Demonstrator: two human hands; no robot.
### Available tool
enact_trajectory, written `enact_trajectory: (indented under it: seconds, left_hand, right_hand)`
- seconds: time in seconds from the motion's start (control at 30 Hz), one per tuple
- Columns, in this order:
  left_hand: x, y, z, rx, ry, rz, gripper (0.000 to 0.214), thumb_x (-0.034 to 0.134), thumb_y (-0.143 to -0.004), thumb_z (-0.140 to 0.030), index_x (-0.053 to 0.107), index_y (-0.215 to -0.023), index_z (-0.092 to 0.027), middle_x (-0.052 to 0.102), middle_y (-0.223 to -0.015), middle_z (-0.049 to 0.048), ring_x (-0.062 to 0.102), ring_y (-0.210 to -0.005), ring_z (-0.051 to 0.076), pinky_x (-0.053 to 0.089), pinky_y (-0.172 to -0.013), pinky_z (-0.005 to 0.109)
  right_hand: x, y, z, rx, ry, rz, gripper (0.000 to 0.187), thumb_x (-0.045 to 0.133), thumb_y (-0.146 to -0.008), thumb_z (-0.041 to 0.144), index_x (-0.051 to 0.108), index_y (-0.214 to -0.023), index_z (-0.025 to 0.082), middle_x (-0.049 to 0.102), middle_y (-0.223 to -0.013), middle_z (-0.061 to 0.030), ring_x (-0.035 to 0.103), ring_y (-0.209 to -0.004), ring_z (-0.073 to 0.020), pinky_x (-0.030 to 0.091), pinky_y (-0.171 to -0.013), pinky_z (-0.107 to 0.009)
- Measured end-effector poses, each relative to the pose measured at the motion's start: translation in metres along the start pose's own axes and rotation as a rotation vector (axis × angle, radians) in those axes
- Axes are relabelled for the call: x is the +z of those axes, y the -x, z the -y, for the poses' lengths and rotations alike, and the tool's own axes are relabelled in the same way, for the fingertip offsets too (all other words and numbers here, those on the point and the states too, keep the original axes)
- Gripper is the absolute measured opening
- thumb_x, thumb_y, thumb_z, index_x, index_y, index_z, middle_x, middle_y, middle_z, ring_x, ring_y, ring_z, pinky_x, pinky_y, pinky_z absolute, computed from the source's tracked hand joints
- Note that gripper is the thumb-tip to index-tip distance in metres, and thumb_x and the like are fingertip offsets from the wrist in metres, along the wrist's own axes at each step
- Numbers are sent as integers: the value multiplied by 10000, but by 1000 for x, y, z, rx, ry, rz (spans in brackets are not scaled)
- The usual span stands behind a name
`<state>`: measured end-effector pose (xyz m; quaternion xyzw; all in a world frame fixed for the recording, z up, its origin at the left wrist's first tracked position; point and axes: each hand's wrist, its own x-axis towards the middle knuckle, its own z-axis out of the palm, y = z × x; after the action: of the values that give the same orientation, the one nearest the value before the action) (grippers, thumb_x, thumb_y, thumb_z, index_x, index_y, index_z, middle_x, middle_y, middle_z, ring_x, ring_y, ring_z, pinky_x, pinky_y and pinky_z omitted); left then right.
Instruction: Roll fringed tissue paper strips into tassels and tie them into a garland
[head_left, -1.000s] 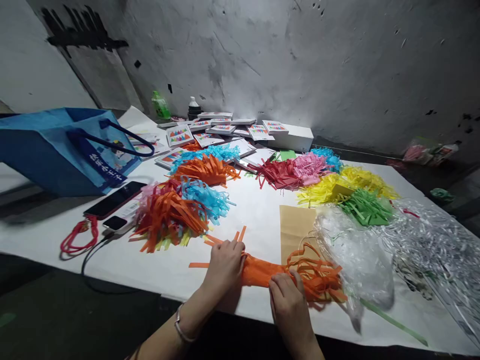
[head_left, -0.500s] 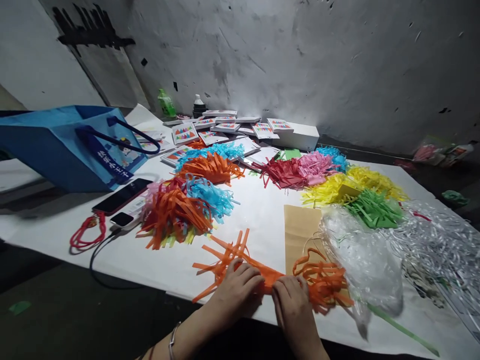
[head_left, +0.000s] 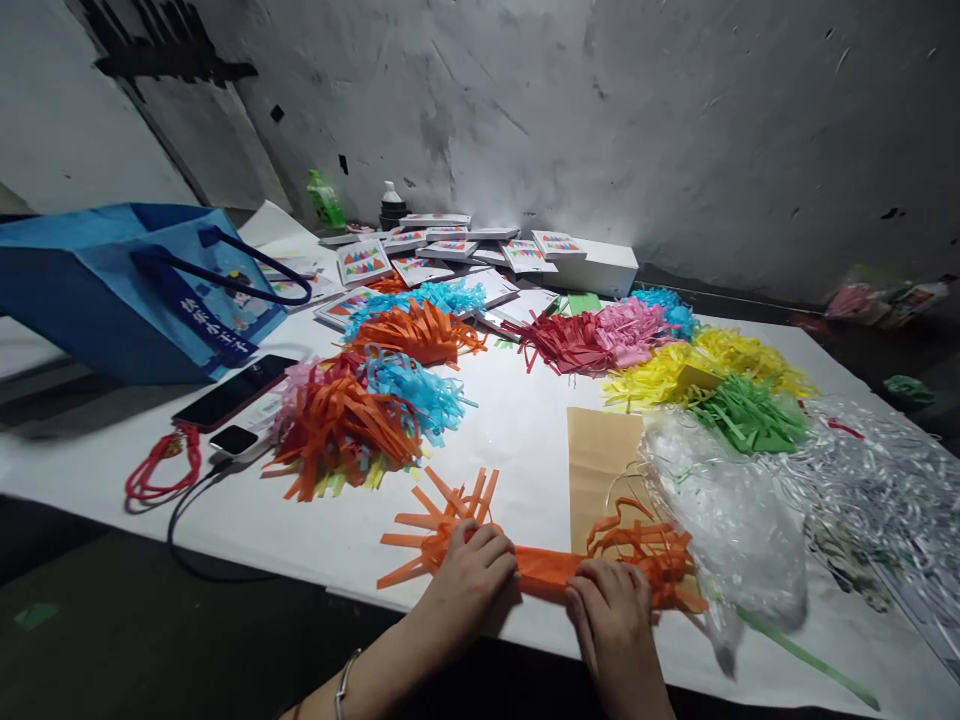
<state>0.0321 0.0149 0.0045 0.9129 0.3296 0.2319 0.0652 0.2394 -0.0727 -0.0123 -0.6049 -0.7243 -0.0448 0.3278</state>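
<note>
An orange paper strip with fringed ends (head_left: 551,570) lies near the front edge of the white table (head_left: 517,430). My left hand (head_left: 472,575) presses on its left part, fingers curled over the paper beside the left fringe (head_left: 431,525). My right hand (head_left: 611,610) holds down the right part, fingers closed on it next to the right fringe (head_left: 645,550). A tan paper sheet (head_left: 600,460) lies just behind the strip.
Piles of fringed paper in orange, blue, red, pink, yellow and green (head_left: 742,410) cover the table. A clear plastic heap (head_left: 720,510) sits at right. A blue bag (head_left: 127,290), a phone (head_left: 232,392), a red cord (head_left: 161,465) and several boxes (head_left: 450,250) lie at left and back.
The left fringe fanned out from under my left hand. Both hands slid closer together, then my right hand shifted slightly right along the orange strip.
</note>
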Motion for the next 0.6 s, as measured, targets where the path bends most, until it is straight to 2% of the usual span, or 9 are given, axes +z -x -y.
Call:
enact_trajectory:
  seconds: [0.07,0.2,0.3,0.37,0.43,0.5,0.57,0.6]
  left_hand:
    - [0,-5,-4,-88,-64,16,164,556,-936,-134,615,-790,-180,675,-824,29,599,-823,235,365,-872,448]
    - [-1,-17,-12,-232,-161,52,197,550,-920,-139,641,-748,-168,674,-785,60,619,-817,285,391,-861,525]
    - [-2,-23,-16,-264,-186,69,184,581,-904,-147,659,-739,-170,687,-784,64,634,-830,298,412,-861,540]
    - [-2,-25,-16,-268,-186,75,183,597,-898,-153,660,-728,-172,687,-777,62,639,-828,298,425,-852,536]
    - [-2,-25,-15,-269,-180,77,188,610,-896,-159,653,-713,-172,684,-767,58,641,-823,295,434,-842,529]
    - [-3,-24,-13,-269,-168,73,149,637,-887,-182,654,-740,-169,684,-787,59,638,-823,290,441,-836,522]
    - [-4,-21,-10,-252,-146,63,84,711,-846,-246,673,-865,-173,698,-897,71,633,-876,294,437,-863,526]
    - [-4,-19,-8,-221,-128,47,171,747,-818,-273,674,-944,-183,699,-980,80,626,-927,299,423,-902,540]
  right_hand:
    - [1,-5,0,75,78,37,274,388,-1034,239,604,-865,238,657,-939,-27,579,-951,-236,311,-979,-481]
    - [8,-23,6,203,191,24,323,382,-1020,266,571,-762,223,611,-802,-55,543,-836,-269,344,-891,-528]
    - [10,-30,7,199,200,-4,265,394,-1013,251,614,-869,213,646,-905,-87,564,-895,-281,340,-919,-539]
    - [10,-28,7,138,168,-47,235,400,-1017,262,631,-1003,222,664,-1017,-92,579,-991,-276,309,-997,-539]
    - [9,-24,8,18,96,-67,198,443,-1013,279,636,-1042,243,680,-1028,-62,586,-1025,-253,269,-1054,-513]
    - [9,-22,9,-87,26,-60,172,475,-1005,253,645,-975,252,693,-928,-21,596,-981,-222,253,-1064,-475]
    - [9,-21,9,-108,2,-47,208,462,-1003,197,637,-898,241,684,-844,-1,598,-929,-201,257,-1052,-452]
    - [9,-22,10,-96,-2,-51,231,450,-1003,180,628,-866,234,675,-822,1,597,-905,-195,263,-1042,-446]
